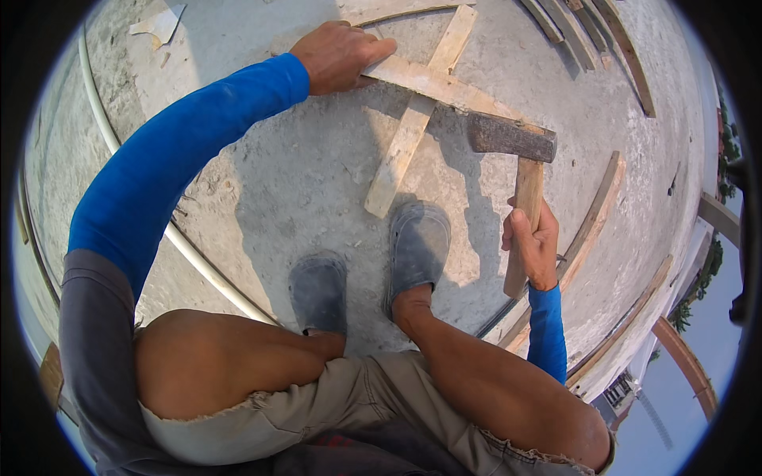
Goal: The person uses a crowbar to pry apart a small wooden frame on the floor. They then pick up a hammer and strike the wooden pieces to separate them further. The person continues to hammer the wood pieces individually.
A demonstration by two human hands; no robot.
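Observation:
My left hand (343,57) is closed around the left end of a short flat wooden board (444,86), which slopes down to the right. Beneath that board, a narrower wooden slat (402,155) lies crosswise on the concrete. My right hand (535,244) grips the wooden handle of a hatchet (528,190), its fingers wrapped round the shaft. The hatchet's dark, worn steel head (512,138) is over the right end of the board and hides part of it. Whether the head touches the wood I cannot tell.
Rough concrete floor (305,190) spreads around my feet in grey shoes (419,242). Several wood strips (627,55) lie at the far right, and a long strip (594,214) runs beside my right hand. A pale pipe (208,274) curves along the left. A broken flat piece (160,27) lies far left.

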